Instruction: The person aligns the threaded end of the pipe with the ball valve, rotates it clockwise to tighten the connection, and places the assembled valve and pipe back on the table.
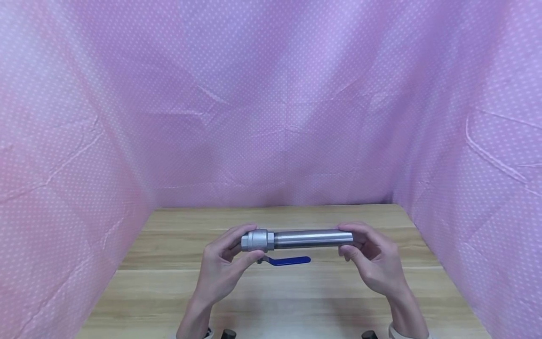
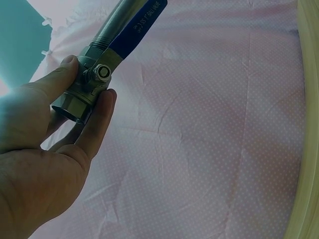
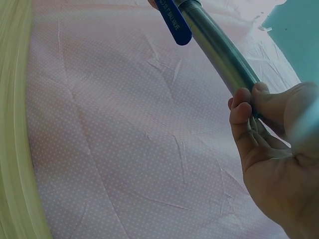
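A silver ball valve (image 1: 259, 240) with a blue lever handle (image 1: 292, 261) is held up by my left hand (image 1: 224, 266), thumb at the near side and fingers behind. Into its right side runs a metal pipe (image 1: 313, 238), its thread partly showing at the joint. My right hand (image 1: 378, 261) pinches the pipe's far right end between thumb and fingers. Valve and pipe lie level in one line in the head view. In the left wrist view the lever (image 2: 139, 27) points along the pipe, and the valve's outer opening (image 2: 75, 109) faces my left palm.
Below is a light wood-grain table (image 1: 296, 296). Pink dotted cloth (image 1: 275, 103) hangs behind it and on both sides. Two dark round-ended objects (image 1: 228, 334) poke in at the bottom edge of the head view.
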A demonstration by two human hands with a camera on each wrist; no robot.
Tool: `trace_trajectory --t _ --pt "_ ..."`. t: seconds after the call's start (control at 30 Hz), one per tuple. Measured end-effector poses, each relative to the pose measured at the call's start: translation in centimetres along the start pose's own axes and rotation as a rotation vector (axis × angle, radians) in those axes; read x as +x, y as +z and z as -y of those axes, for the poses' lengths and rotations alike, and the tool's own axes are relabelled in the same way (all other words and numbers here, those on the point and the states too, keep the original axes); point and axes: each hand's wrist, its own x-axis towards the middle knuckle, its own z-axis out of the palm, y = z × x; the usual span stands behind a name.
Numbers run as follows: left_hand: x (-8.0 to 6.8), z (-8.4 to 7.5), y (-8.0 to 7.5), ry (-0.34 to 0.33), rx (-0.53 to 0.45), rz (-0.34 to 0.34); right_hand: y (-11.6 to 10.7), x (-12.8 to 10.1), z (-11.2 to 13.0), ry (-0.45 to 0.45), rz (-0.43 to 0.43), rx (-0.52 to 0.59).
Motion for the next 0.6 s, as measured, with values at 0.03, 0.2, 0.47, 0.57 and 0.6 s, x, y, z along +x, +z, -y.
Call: trace_trajectory --t 0.03,0.2,0.47,0.57,0.6 --pt "-0.02 0.02 -0.01 0.002 0.001 0.000 0.02 -0.01 0.00 0.004 -0.004 -0.008" --pt "-0.06 0.04 -0.02 0.008 -0.001 -0.001 0.08 -0.12 0.15 0.040 -0.021 -0.061" --pt "0.00 -0.04 0.06 0.013 -0.013 0.001 0.20 -0.08 0.07 0.074 -0.039 -0.030" --pt "0.01 -0.05 0.06 0.015 -0.014 0.001 0.28 -0.05 0.05 0.082 -0.047 -0.023" --pt "0.01 -0.05 0.05 0.016 -0.015 0.000 0.31 -0.05 0.05 0.085 -0.048 -0.021"
